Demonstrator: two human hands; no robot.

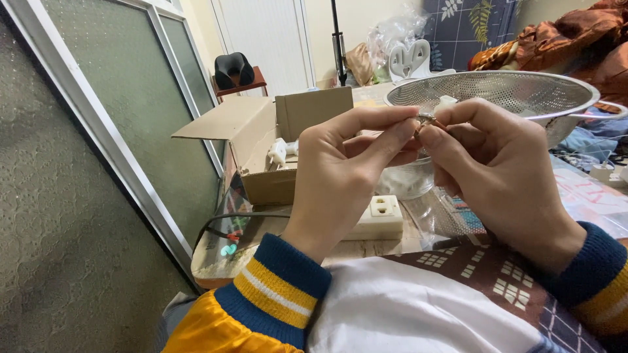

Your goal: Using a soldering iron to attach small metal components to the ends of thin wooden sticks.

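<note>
Left hand and right hand meet fingertip to fingertip, each grip pinched shut on a small metal part, in front of the steel colander.

One head-worn camera looks down and forward, very near the left hand and right hand. Beyond lie the table and far wall.

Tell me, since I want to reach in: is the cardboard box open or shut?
Open. The cardboard box has its flaps folded outward, and small white plugs show inside.
</note>
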